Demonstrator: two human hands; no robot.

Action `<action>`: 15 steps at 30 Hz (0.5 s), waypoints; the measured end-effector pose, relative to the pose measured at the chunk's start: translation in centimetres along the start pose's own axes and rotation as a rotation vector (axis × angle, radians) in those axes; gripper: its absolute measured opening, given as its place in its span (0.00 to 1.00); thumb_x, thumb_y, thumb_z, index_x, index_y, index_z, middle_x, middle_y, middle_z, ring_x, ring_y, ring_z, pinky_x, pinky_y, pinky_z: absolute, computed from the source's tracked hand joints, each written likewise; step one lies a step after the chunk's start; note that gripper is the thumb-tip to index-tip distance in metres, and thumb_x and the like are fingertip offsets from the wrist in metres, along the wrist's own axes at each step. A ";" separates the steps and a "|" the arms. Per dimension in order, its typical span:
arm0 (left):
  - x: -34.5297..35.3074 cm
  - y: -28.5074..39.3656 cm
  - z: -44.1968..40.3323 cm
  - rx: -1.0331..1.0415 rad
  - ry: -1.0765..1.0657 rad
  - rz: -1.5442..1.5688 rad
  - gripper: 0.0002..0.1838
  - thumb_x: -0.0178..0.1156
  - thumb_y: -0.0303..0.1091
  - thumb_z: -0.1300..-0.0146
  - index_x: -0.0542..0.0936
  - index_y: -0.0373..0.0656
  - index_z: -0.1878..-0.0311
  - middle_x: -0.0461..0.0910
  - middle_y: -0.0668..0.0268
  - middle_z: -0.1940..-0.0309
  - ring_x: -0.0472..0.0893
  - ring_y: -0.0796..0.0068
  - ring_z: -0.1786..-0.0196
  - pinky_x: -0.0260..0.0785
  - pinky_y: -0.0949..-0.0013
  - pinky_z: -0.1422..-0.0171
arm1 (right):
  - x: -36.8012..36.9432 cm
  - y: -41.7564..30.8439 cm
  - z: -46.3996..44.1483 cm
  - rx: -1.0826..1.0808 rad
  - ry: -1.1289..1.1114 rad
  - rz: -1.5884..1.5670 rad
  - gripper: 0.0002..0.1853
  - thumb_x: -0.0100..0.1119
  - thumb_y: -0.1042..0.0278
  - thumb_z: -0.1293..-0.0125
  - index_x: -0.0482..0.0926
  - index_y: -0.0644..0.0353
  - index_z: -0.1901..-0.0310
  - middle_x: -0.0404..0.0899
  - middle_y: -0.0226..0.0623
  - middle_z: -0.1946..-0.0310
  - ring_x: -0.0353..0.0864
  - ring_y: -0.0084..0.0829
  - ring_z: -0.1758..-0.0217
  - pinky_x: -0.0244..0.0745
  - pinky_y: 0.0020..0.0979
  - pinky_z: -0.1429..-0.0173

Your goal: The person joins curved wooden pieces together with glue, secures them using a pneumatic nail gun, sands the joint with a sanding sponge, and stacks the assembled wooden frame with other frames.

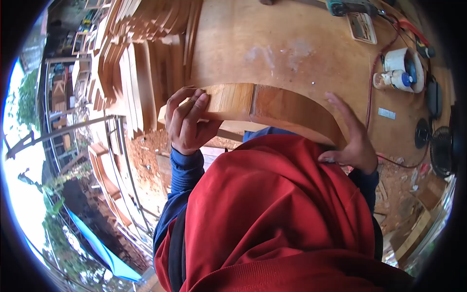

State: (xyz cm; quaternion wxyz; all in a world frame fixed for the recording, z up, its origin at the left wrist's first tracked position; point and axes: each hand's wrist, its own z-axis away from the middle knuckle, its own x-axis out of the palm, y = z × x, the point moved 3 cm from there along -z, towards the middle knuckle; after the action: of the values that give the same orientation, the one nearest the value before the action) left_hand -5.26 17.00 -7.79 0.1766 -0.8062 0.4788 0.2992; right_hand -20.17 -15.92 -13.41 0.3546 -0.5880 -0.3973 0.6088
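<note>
A curved wooden piece (287, 108), made of a paler and a browner block meeting at a seam, arches in front of my red shirt at the table's near side. My left hand (187, 119) is closed round its left end, fingertips on the pale outer face. My right hand (357, 138) is at the other end with thumb and fingers spread wide. The palm is close to the wood there; whether it touches I cannot tell.
Stacks of cut curved wood (146, 78) stand left on the plywood table (233, 44). At the right are a power tool (352, 7), a red hose (370, 97), a white bucket (406, 61), a blue-capped bottle (396, 79) and a black fan (441, 151).
</note>
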 end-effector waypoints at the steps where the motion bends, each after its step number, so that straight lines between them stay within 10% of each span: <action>1: -1.4 0.6 1.1 0.005 0.050 -0.033 0.25 0.78 0.26 0.52 0.83 0.36 0.48 0.84 0.57 0.55 0.86 0.51 0.53 0.85 0.52 0.51 | 2.1 0.3 0.3 0.036 -0.085 -0.045 0.59 0.85 0.42 0.55 0.66 0.65 0.25 0.71 0.55 0.27 0.71 0.46 0.23 0.67 0.44 0.22; 4: -5.9 2.5 4.6 0.010 0.172 -0.129 0.18 0.67 0.35 0.33 0.79 0.30 0.49 0.82 0.50 0.57 0.85 0.49 0.52 0.85 0.41 0.48 | 4.6 -1.9 1.9 -0.087 -0.197 -0.184 0.51 0.83 0.43 0.51 0.72 0.63 0.29 0.81 0.53 0.39 0.85 0.50 0.38 0.79 0.44 0.34; 7: -10.6 4.4 8.4 -0.094 0.252 -0.163 0.18 0.68 0.33 0.33 0.77 0.36 0.44 0.79 0.54 0.50 0.84 0.52 0.50 0.84 0.39 0.45 | 6.5 -5.4 1.8 -0.505 -0.190 -0.010 0.42 0.79 0.45 0.45 0.76 0.62 0.34 0.86 0.49 0.49 0.90 0.50 0.52 0.84 0.43 0.47; 15: -21.1 7.4 17.2 -0.323 0.278 -0.349 0.24 0.74 0.32 0.40 0.75 0.39 0.43 0.77 0.53 0.48 0.83 0.51 0.46 0.83 0.40 0.41 | 13.0 -12.4 2.9 -0.729 -0.331 0.005 0.28 0.68 0.52 0.35 0.80 0.57 0.37 0.82 0.45 0.58 0.87 0.44 0.61 0.83 0.42 0.59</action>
State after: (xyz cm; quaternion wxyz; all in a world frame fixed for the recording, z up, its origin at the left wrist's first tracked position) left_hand -24.84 37.38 -7.07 0.0275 -0.9277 0.2983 0.2230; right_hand -24.27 0.94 -7.92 0.0526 -0.5704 -0.6375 0.5153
